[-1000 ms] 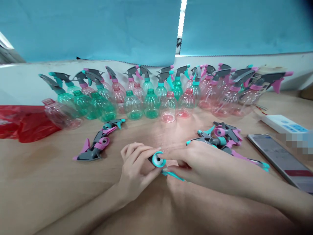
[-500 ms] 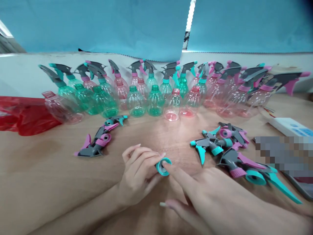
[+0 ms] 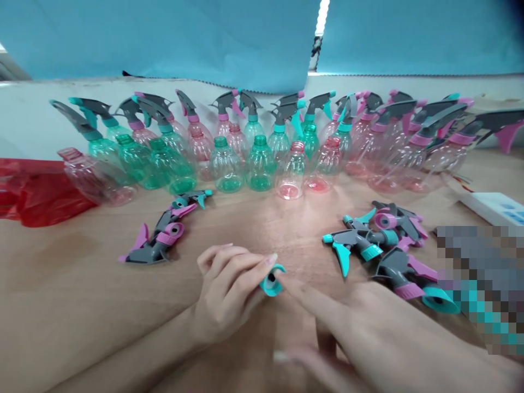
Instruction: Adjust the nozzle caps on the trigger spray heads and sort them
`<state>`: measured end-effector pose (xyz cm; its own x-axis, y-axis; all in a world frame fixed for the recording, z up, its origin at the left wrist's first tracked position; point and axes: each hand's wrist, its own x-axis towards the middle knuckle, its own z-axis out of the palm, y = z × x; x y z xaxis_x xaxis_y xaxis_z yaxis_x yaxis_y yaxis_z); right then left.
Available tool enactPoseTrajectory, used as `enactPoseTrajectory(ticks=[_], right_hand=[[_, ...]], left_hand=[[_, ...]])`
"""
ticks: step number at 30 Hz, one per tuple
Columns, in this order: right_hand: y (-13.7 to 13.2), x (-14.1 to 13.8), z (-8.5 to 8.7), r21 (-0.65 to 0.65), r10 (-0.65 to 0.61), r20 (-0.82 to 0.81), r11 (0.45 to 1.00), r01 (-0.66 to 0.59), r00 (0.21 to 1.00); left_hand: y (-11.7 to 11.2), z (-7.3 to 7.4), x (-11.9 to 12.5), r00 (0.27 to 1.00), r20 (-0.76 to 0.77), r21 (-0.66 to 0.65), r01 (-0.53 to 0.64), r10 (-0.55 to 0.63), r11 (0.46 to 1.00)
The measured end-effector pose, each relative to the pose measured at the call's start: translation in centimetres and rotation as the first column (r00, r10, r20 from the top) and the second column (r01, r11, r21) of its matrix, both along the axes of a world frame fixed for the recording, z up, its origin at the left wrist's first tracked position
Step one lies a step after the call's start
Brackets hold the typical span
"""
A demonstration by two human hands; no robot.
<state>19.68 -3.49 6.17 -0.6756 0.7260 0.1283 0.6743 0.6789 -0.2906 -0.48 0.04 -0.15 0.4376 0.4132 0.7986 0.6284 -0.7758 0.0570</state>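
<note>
My left hand (image 3: pixel 227 292) is closed around a spray trigger head, of which only the teal screw cap (image 3: pixel 272 281) shows beyond the fingertips. My right hand (image 3: pixel 360 338) lies just right of it with the fingers stretched out; its index fingertip points at the cap's rim and looks to be touching it. The right hand holds nothing. Both hands rest low over the wooden table (image 3: pixel 73 284).
A row of green and pink plastic bottles (image 3: pixel 254 164), some with trigger heads, stands along the back. Loose trigger heads lie in a left pile (image 3: pixel 161 240) and a right pile (image 3: pixel 380 245). A red bag (image 3: pixel 36 191) lies far left, a white power strip (image 3: pixel 495 207) right.
The right hand has let go of the trigger head and drawn back toward me with its fingers opening. The left hand keeps the teal-capped head. The camera has tilted slightly.
</note>
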Motion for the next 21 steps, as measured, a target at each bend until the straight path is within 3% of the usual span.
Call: enactPoseTrajectory(ticks=[4, 7, 9, 11, 13, 15, 17, 21], right_hand=[[-0.1, -0.1, 0.6, -0.146, -0.023, 0.048, 0.989, 0.029, 0.999], [0.6, -0.4, 1.0, -0.401, -0.099, -0.102, 0.915, 0.050, 0.990], [1.3, -0.5, 0.9, -0.579, -0.171, -0.288, 0.815, -0.029, 0.942], [2.0, -0.5, 0.5, -0.718, -0.255, -0.416, 0.681, -0.144, 0.873], [2.5, -0.5, -0.1, -0.799, -0.327, -0.470, 0.553, -0.237, 0.820], [2.9, -0.5, -0.7, -0.822, -0.356, -0.499, 0.484, -0.301, 0.790], [3.2, -0.6, -1.1, -0.815, -0.355, -0.523, 0.474, -0.333, 0.775], [3.4, -0.5, -1.2, -0.795, -0.334, -0.511, 0.533, -0.289, 0.792]], left_hand=[[0.1, 0.2, 0.3, 0.999, 0.005, 0.034, -0.032, 0.032, 0.999], [0.2, 0.3, 0.1, 0.999, 0.021, -0.009, -0.030, 0.030, 1.000], [0.3, 0.3, -0.2, 0.999, 0.045, -0.048, -0.019, 0.021, 0.999], [0.4, 0.2, -0.5, 0.997, 0.073, -0.089, -0.004, 0.010, 0.996], [0.5, 0.0, -0.6, 0.993, 0.117, -0.132, 0.006, 0.009, 0.991], [0.5, -0.1, -0.6, 0.987, 0.158, -0.178, 0.002, 0.027, 0.984], [0.4, -0.2, -0.4, 0.981, 0.190, -0.211, -0.006, 0.047, 0.978], [0.4, -0.3, -0.2, 0.981, 0.193, -0.222, 0.024, 0.020, 0.975]])
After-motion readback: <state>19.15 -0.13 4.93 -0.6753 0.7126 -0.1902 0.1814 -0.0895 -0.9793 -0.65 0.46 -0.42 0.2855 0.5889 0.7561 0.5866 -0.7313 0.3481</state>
